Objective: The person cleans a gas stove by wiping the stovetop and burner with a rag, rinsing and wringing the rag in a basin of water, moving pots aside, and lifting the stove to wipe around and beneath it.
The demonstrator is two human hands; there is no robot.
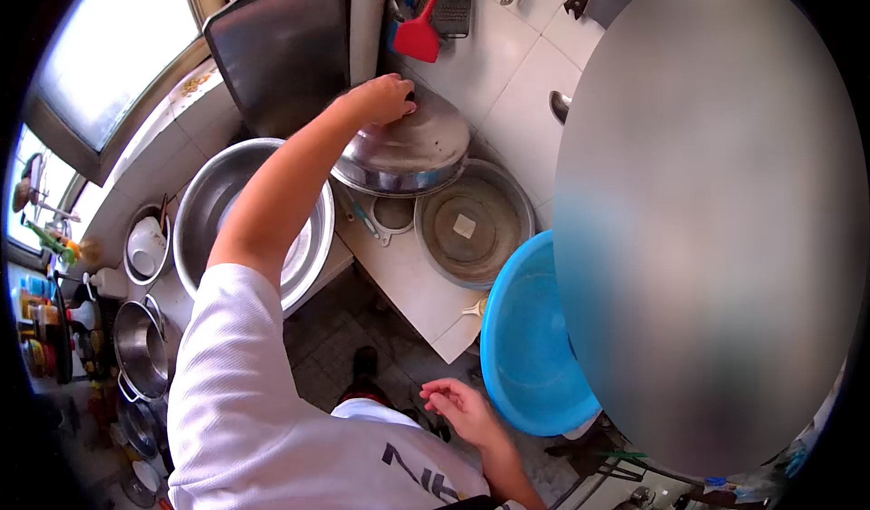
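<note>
My left hand (385, 99) reaches out over the corner of the counter, its fingers closed on the dark knob of a domed metal pot lid (412, 139). The lid sits over a wide metal pan, whose rim shows just beneath it. Under my left forearm is a large metal basin (204, 211). My right hand (460, 408) hangs low in front of my body, fingers loosely bent and apart, holding nothing. Nearest to it is a blue plastic basin (526, 338). A round metal pan (476, 229) with a small pale square inside stands beside the lidded one.
A small strainer (394, 216) lies on the white counter (399, 279). Left are a bowl with white dishes (145, 247) and a metal pot (145, 351). A dark tray (285, 52) leans behind. A red spatula (419, 39) hangs on the tiles. A blurred patch hides the right side.
</note>
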